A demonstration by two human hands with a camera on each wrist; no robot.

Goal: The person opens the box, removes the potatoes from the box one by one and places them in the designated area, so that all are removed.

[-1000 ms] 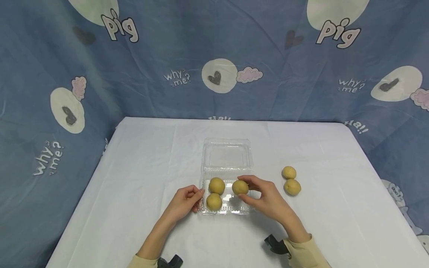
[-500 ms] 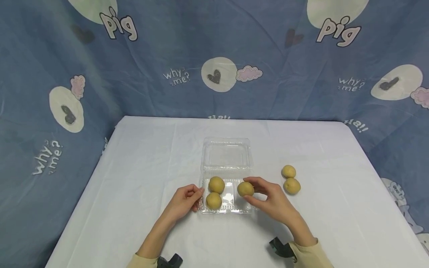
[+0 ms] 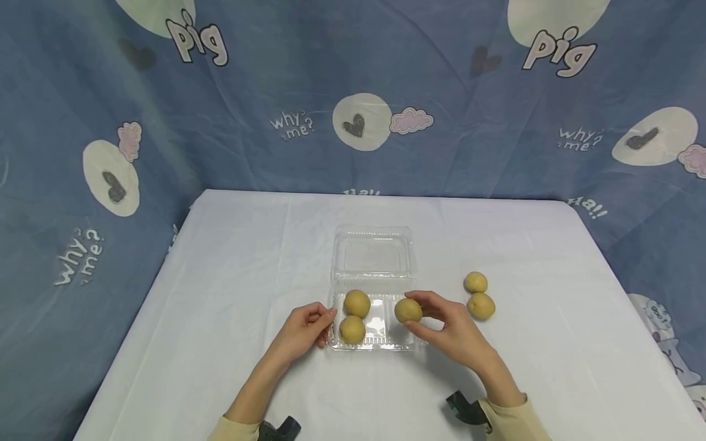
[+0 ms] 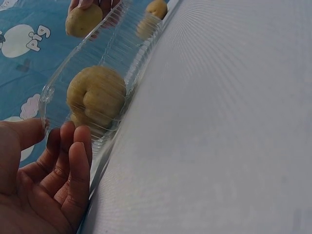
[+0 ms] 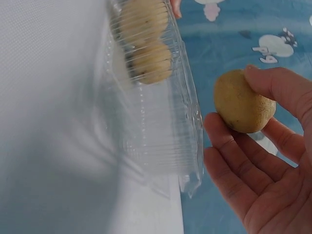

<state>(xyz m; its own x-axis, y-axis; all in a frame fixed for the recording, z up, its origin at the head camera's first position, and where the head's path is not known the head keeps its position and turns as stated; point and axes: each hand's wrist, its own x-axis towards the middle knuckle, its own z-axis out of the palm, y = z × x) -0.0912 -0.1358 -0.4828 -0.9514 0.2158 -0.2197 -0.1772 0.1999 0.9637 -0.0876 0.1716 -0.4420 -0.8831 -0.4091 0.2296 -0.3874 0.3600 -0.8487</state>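
My right hand point(image 3: 455, 331) holds a small round potato point(image 3: 408, 310) between thumb and fingers, over the right half of a clear plastic clamshell box point(image 3: 376, 348). In the right wrist view this potato point(image 5: 239, 102) is raised above the box's rim. At the box's left edge, my left hand point(image 3: 302, 331) pinches the rim between thumb and fingers. Two more potatoes, a back one point(image 3: 356, 304) and a front one point(image 3: 352, 330), sit in the left half of the box. Its lid point(image 3: 372, 254) lies folded back, away from me.
On the white tablecloth point(image 3: 248, 257), right of the box, lie two more potatoes, one behind point(image 3: 475, 282) and one in front point(image 3: 481, 306). A blue printed curtain point(image 3: 287, 67) hangs behind the table. Black wrist mounts sit at both cuffs.
My right hand has shifted to the right with its potato, from near the middle of the box to over its right side. The left hand stays at the rim.
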